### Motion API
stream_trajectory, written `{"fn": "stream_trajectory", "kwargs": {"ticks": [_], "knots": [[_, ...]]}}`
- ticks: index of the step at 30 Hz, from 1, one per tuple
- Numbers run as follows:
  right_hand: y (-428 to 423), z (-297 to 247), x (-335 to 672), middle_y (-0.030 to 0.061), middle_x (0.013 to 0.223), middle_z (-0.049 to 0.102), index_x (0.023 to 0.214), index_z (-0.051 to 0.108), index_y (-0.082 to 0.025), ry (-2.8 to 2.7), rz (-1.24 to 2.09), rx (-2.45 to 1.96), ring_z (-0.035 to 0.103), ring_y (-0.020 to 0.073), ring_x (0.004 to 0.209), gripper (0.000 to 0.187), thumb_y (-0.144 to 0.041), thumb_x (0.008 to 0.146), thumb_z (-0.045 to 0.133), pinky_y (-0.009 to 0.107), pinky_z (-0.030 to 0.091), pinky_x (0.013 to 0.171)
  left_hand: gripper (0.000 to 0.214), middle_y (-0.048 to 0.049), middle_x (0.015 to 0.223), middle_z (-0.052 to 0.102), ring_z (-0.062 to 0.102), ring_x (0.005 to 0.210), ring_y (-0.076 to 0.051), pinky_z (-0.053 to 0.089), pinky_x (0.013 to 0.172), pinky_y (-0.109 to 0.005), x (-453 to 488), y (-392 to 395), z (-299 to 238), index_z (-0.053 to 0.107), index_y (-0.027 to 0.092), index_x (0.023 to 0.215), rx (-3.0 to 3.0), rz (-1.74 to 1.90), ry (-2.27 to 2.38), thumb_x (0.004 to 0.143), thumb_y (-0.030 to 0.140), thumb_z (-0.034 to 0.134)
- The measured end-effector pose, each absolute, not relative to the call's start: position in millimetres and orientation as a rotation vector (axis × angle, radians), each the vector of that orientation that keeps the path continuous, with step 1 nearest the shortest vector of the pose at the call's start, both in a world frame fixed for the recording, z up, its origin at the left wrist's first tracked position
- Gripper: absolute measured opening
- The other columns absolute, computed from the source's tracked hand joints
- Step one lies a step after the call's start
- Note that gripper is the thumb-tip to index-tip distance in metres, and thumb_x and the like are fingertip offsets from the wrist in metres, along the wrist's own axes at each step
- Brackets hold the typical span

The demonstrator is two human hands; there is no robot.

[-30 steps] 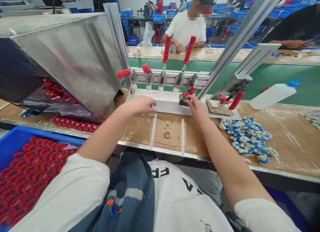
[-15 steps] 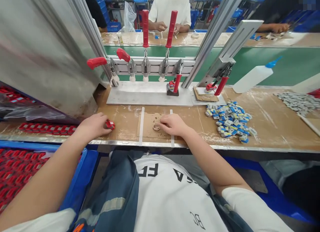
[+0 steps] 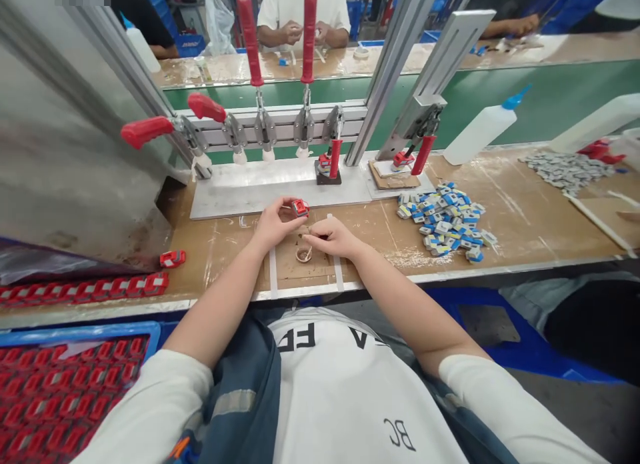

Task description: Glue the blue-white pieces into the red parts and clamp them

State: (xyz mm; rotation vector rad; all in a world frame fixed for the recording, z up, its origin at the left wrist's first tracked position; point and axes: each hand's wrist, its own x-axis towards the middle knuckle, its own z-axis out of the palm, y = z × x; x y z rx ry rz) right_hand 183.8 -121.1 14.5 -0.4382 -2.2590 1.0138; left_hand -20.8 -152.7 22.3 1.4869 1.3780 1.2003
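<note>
My left hand (image 3: 277,223) is closed on a small red plastic part (image 3: 300,208) with a grey face, held up above the bench in front of the metal base plate. Close beside it, my right hand (image 3: 333,239) is pinched around a thin pale stick (image 3: 309,252); the fingers hide most of the stick. Its lower end reaches into a small round dish (image 3: 303,255) of brownish stuff. The dish stands on a stained cardboard piece (image 3: 295,271) taped down with white strips.
Behind my hands stands a row of red-handled toggle clamps (image 3: 267,127) on a metal frame. Blue-and-white parts (image 3: 445,221) lie heaped at right, near a white squeeze bottle (image 3: 483,132). At left are a row of red parts (image 3: 85,291) and a blue crate (image 3: 145,331). A co-worker sits opposite.
My left hand has come from the left to the middle with a red part, raised beside my right hand. My right hand now shows a stick in the dish. The view has shifted.
</note>
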Motion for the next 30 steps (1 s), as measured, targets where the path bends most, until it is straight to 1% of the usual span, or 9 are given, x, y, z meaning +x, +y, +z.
{"fn": "stream_trajectory", "kwargs": {"ticks": [2,4,7,10,14,18,21,25,30], "knots": [[-117,14,188,-0.0052,0.054,0.026,0.056,0.028,-0.023,-2.094,0.993,-0.525,0.026,0.0098,0.053,0.070,-0.070,0.103,0.050,0.030,0.024,0.055,0.053,-0.0076,0.112,0.077,0.073,0.083,-0.017,0.059,0.078,-0.031,-21,-151,15,0.065,0.019,0.118,1.462,1.163,1.377,0.072,0.037,0.087],[-113,15,191,-0.0046,0.054,0.028,0.056,0.029,-0.023,-1.878,0.924,-0.652,0.028,0.0101,0.053,0.070,-0.071,0.101,0.053,0.030,0.026,0.056,0.056,-0.0051,0.107,0.076,0.067,0.070,-0.013,0.054,0.066,-0.026,-22,-153,13,0.064,0.021,0.121,1.448,1.119,1.388,0.073,0.037,0.087],[-107,15,190,-0.0033,0.055,0.035,0.057,0.036,-0.023,-1.613,0.802,-0.822,0.034,0.0116,0.055,0.069,-0.073,0.099,0.056,0.031,0.031,0.058,0.055,-0.0005,0.093,0.073,0.058,0.061,-0.010,0.047,0.059,-0.023,-22,-154,14,0.065,0.022,0.120,1.465,1.074,1.398,0.073,0.038,0.088],[-105,13,187,-0.0021,0.057,0.041,0.059,0.043,-0.023,-1.580,0.711,-0.898,0.040,0.0132,0.057,0.067,-0.075,0.099,0.055,0.032,0.034,0.060,0.050,0.0007,0.088,0.072,0.054,0.060,-0.009,0.044,0.057,-0.023,-21,-153,17,0.068,0.022,0.118,1.520,1.019,1.426,0.074,0.038,0.088],[-103,10,184,-0.0012,0.058,0.045,0.059,0.045,-0.022,-1.633,0.630,-0.917,0.042,0.0136,0.058,0.067,-0.074,0.101,0.052,0.033,0.037,0.063,0.049,0.0011,0.089,0.072,0.052,0.059,-0.009,0.042,0.056,-0.023,-19,-151,16,0.070,0.023,0.117,1.562,0.980,1.469,0.073,0.037,0.087],[-102,7,183,-0.0015,0.058,0.045,0.060,0.048,-0.021,-1.665,0.601,-0.902,0.042,0.0129,0.058,0.066,-0.071,0.103,0.052,0.032,0.036,0.063,0.047,0.0023,0.086,0.070,0.051,0.059,-0.009,0.040,0.057,-0.023,-17,-151,15,0.070,0.023,0.115,1.593,0.961,1.499,0.072,0.034,0.086],[-101,6,182,-0.0016,0.059,0.045,0.061,0.050,-0.021,-1.699,0.596,-0.913,0.041,0.0128,0.058,0.066,-0.073,0.103,0.051,0.032,0.035,0.063,0.046,0.0029,0.084,0.069,0.050,0.059,-0.009,0.040,0.057,-0.023,-17,-151,15,0.071,0.023,0.115,1.602,0.959,1.498,0.072,0.033,0.086],[-102,6,181,-0.0015,0.058,0.044,0.061,0.048,-0.022,-1.727,0.587,-0.944,0.041,0.0132,0.058,0.068,-0.075,0.103,0.047,0.032,0.035,0.063,0.045,0.0034,0.082,0.067,0.050,0.060,-0.010,0.040,0.057,-0.023,-16,-152,14,0.072,0.024,0.114,1.622,0.949,1.529,0.072,0.032,0.086],[-100,4,183,-0.0012,0.059,0.043,0.062,0.048,-0.022,-1.754,0.523,-0.938,0.043,0.0135,0.061,0.066,-0.071,0.106,0.045,0.032,0.035,0.064,0.044,0.0054,0.077,0.063,0.048,0.060,-0.009,0.041,0.058,-0.023,-14,-154,14,0.072,0.024,0.114,1.655,0.951,1.549,0.073,0.030,0.085]]}}
